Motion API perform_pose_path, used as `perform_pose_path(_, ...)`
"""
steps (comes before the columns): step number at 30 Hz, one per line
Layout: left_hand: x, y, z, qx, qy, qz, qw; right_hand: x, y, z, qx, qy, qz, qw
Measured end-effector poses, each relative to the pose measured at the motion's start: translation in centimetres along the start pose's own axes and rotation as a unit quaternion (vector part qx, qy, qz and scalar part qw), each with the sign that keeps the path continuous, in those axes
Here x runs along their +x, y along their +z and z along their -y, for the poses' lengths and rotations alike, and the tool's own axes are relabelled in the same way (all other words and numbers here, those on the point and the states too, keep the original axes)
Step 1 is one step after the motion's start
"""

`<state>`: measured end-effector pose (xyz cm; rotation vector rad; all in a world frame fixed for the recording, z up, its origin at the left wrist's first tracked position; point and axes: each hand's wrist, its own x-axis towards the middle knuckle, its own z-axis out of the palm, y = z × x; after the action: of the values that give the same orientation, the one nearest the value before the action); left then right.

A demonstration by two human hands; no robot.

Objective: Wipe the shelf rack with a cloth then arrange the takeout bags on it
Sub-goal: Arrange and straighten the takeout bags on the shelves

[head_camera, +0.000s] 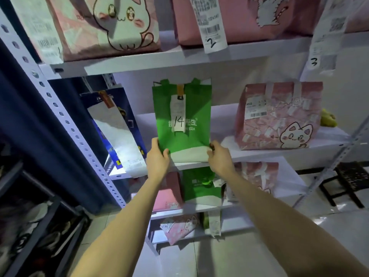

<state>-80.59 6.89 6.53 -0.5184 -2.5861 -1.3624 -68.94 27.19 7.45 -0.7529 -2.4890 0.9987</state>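
Note:
A green takeout bag (191, 108) with a white receipt marked 14 stands upright on the middle board of the white shelf rack (279, 151). My left hand (157, 158) grips its lower left corner, and my right hand (218, 157) pinches its lower right corner. A dark blue bag (119, 124) leans at its left and a pink cat bag (277, 114) stands to its right. No cloth shows.
Pink cat bags with receipts marked 2 and 3 fill the upper board (179, 58). Lower boards hold another green bag (201, 186) and more pink bags. A dark rack (30, 216) stands at left, a black stool (351, 182) at right on the tiled floor.

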Motion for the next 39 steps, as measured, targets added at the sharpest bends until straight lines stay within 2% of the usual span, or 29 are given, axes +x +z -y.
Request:
perform_pose_path(6, -1.7, -0.7, 1.9, -0.003, -0.027, -0.048, 0.998, 0.6, -0.1, 0.6, -0.009, -0.027, -0.002, 1.0)
perform_pose_path(14, -2.6, -1.4, 2.3, 0.008, -0.026, -0.03, 0.999, 0.7, -0.5, 0.9, -0.017, -0.004, 0.04, 0.999)
perform_pose_path(16, -3.1, -1.8, 2.3, 0.0, -0.021, -0.028, 0.999, 0.1, -0.9, 0.4, -0.012, -0.011, 0.019, 1.0)
perform_pose_path(19, -5.5, -2.1, 3.2, -0.009, 0.0, -0.058, 0.998, -3.0, -0.9, -2.0, 0.033, -0.025, -0.062, 0.997)
perform_pose_path(21, -7.9, -1.7, 4.4, 0.016, 0.004, -0.057, 0.998, -5.9, -0.1, -4.5, 0.047, -0.026, -0.067, 0.996)
perform_pose_path(23, -10.0, -0.7, 6.0, 0.05, 0.006, 0.017, 0.999, -8.0, 1.1, -7.5, 0.02, -0.029, -0.001, 0.999)
perform_pose_path(25, -11.3, 0.5, 7.1, 0.101, 0.013, 0.154, 0.983, -9.2, 2.2, -10.3, -0.04, -0.03, 0.113, 0.992)
perform_pose_path(27, -12.0, 1.8, 7.3, 0.159, 0.016, 0.293, 0.943, -9.8, 2.6, -12.6, -0.084, -0.012, 0.229, 0.97)
perform_pose_path(29, -12.6, 3.3, 7.0, 0.205, 0.02, 0.381, 0.901, -10.2, 2.3, -14.5, -0.112, 0.006, 0.29, 0.95)
perform_pose_path(32, -13.3, 5.7, 6.1, 0.242, 0.027, 0.429, 0.87, -10.1, 1.0, -17.3, -0.14, -0.01, 0.303, 0.943)
perform_pose_path(39, -14.4, 11.6, 2.4, 0.255, 0.033, 0.424, 0.869, -8.5, -3.4, -23.5, -0.132, -0.022, 0.28, 0.951)
